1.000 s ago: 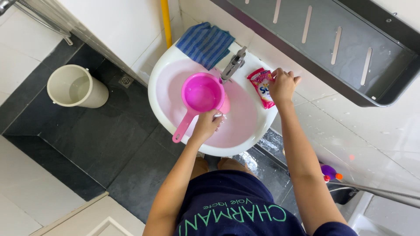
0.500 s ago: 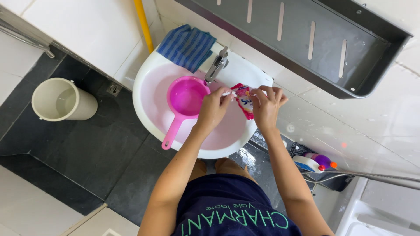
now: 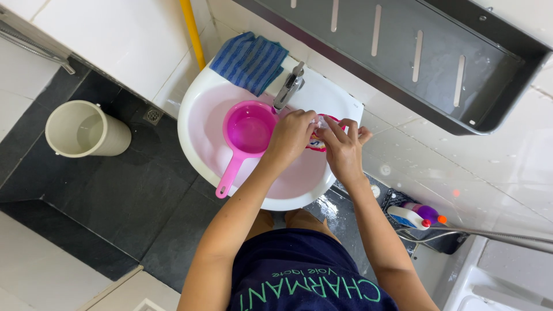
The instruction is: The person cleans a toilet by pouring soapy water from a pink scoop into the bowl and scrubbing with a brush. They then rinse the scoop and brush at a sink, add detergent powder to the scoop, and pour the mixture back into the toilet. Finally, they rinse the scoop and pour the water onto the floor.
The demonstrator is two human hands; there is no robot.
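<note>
A small red and white sachet [image 3: 318, 136] is held over the white washbasin [image 3: 199, 103] by both hands. My left hand [image 3: 291, 134] pinches its left edge and my right hand [image 3: 344, 147] grips its right side; the fingers hide most of the packet. A pink scoop with a long handle [image 3: 247, 131] sits in the basin just left of my left hand, with water in it. The metal tap [image 3: 288, 86] stands behind the hands.
A blue striped cloth [image 3: 250, 60] lies on the basin's back rim. A cream bucket [image 3: 83, 129] stands on the dark floor at left. A yellow pole [image 3: 192, 31] leans on the wall. A grey wall shelf [image 3: 415, 57] hangs above. Spray bottles [image 3: 415, 216] sit low right.
My left hand left the pink scoop and joined my right hand on the sachet. The right hand brought the sachet from the basin's rim to over the bowl.
</note>
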